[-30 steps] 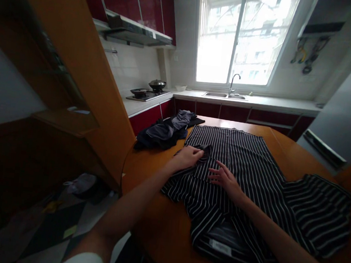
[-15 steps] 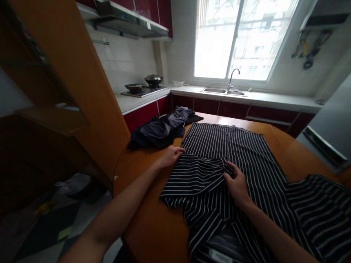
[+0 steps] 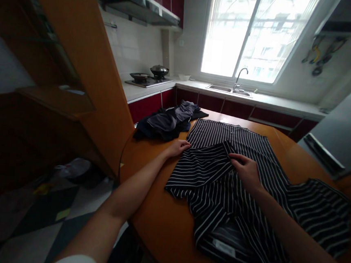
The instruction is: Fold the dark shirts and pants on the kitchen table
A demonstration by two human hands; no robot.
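A black shirt with thin white stripes lies spread on a round wooden table, collar toward me. Its left sleeve is folded across the body. My left hand pinches the cloth at the sleeve's far left edge. Beside the sleeve's upper right corner, my right hand presses down on the shirt with fingers curled on the fold. The right sleeve lies stretched out flat to the right.
A heap of dark clothes sits at the table's far left edge. A wooden cabinet stands close on the left. Behind are a stove with pans, a sink under the window, and a grey fridge at right.
The left sleeve has been folded over onto the shirt's body. My right hand went from lying flat on the cloth to gripping the sleeve's corner, and my left hand shifted to its left edge.
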